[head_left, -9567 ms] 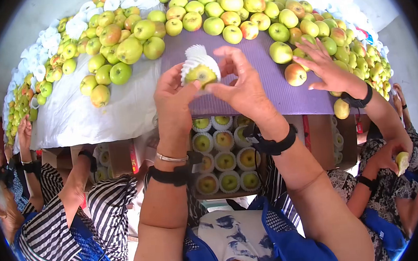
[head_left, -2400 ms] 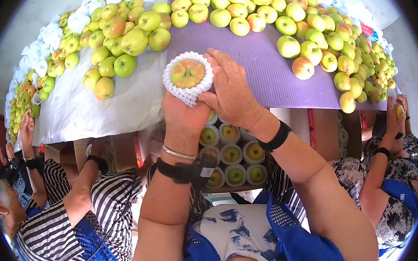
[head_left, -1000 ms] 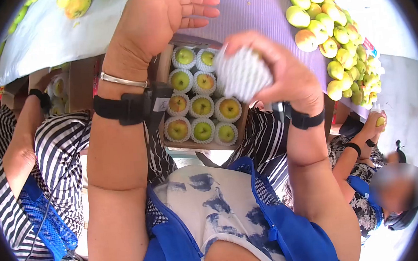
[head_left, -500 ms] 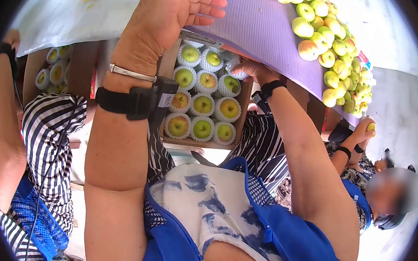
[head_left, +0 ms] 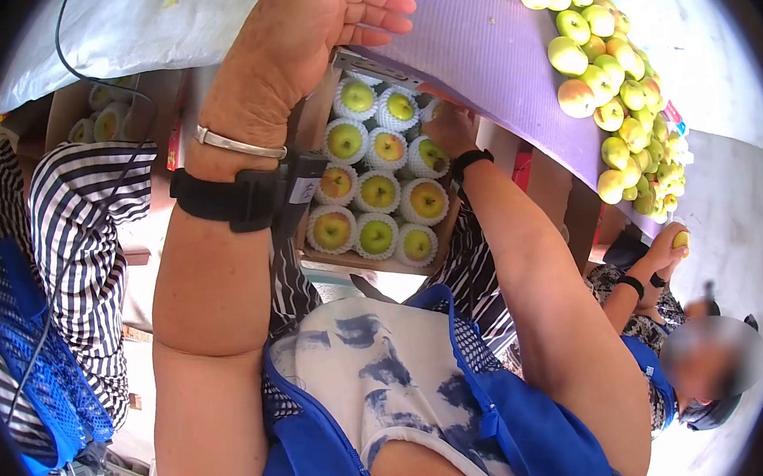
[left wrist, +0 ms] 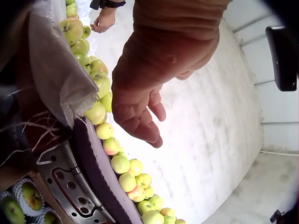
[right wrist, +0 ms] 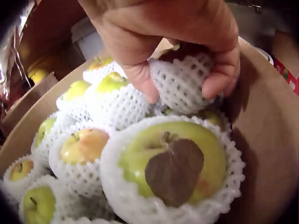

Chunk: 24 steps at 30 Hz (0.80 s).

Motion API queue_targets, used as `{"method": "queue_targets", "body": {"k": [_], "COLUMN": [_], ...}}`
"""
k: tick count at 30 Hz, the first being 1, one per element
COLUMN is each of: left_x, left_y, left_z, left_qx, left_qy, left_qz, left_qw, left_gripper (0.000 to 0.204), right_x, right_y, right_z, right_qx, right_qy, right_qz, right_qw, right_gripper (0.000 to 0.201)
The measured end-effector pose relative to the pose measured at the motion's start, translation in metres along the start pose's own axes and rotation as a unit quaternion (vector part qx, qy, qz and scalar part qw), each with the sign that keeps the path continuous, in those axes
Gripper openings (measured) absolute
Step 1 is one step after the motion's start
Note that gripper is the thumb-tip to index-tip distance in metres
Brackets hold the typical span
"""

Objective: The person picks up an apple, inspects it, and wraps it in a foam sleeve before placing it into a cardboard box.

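My right hand (head_left: 451, 130) reaches into the far right corner of a cardboard box (right wrist: 268, 126), partly under the table edge. In the right wrist view its thumb and fingers grip an apple in a white foam net (right wrist: 181, 83), among other netted apples. A brown dry leaf (right wrist: 175, 170) lies on the nearest netted apple (right wrist: 133, 158). My left hand (head_left: 318, 26) is held over the table edge, fingers loosely bent, palm bare. The left wrist view shows the same hand (left wrist: 149, 84) holding nothing, with loose apples (left wrist: 119, 163) beyond it.
Loose green apples (head_left: 606, 90) are heaped at the right of the purple-covered table (head_left: 465, 46). A metal hinge (left wrist: 70, 184) sits at the table's edge. Another box of netted apples (head_left: 108, 124) stands left, beside a person in striped trousers (head_left: 88, 223). Another person (head_left: 637, 291) sits right.
Both hands held the netted apple above the table earlier. The left hand has let go, and the right hand has carried the apple down into the box's corner. The view has tilted down.
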<state>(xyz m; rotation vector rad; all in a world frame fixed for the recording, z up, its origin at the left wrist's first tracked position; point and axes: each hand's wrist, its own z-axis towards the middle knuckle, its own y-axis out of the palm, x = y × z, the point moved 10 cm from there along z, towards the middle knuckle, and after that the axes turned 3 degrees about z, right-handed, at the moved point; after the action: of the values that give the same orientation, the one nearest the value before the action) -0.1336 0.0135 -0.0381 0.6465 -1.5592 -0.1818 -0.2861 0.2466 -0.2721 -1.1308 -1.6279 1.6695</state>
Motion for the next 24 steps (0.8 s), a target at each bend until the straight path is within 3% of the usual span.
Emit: {"method": "queue_targets", "body": {"k": [6,9,12,18,20,24], "left_x": [-0.001,-0.001,-0.001,0.006,0.006,0.001], "left_y": [0.0,0.001,0.004,0.022,0.032,0.036], "left_z": [0.001,0.001,0.001,-0.003,-0.005,-0.003], "left_qx": [0.004,0.006,-0.003,-0.048,-0.085,-0.064], "left_qy": [-0.001,-0.001,0.002,0.022,0.028,-0.008], "left_qz": [0.003,0.01,0.004,0.012,0.018,0.049], "left_qw": [1.0,1.0,1.0,0.999,0.996,0.997], "left_gripper": [0.055,0.053,0.052,0.054,0.055,0.057], "right_x": [-0.006,-0.01,-0.009,-0.024,-0.016,0.0], "right_y": [0.002,0.001,0.002,-0.013,-0.003,0.02], "right_z": [-0.006,-0.006,-0.01,-0.006,-0.001,0.007], "right_qx": [-0.093,-0.062,-0.083,-0.112,-0.109,-0.118], "right_qy": [0.037,-0.001,0.03,-0.04,-0.061,-0.082], "right_qz": [0.036,0.027,0.064,-0.111,-0.09,-0.102], "right_qw": [0.994,0.998,0.994,0.987,0.988,0.984], "right_gripper": [0.094,0.095,0.093,0.08,0.071,0.067]}}
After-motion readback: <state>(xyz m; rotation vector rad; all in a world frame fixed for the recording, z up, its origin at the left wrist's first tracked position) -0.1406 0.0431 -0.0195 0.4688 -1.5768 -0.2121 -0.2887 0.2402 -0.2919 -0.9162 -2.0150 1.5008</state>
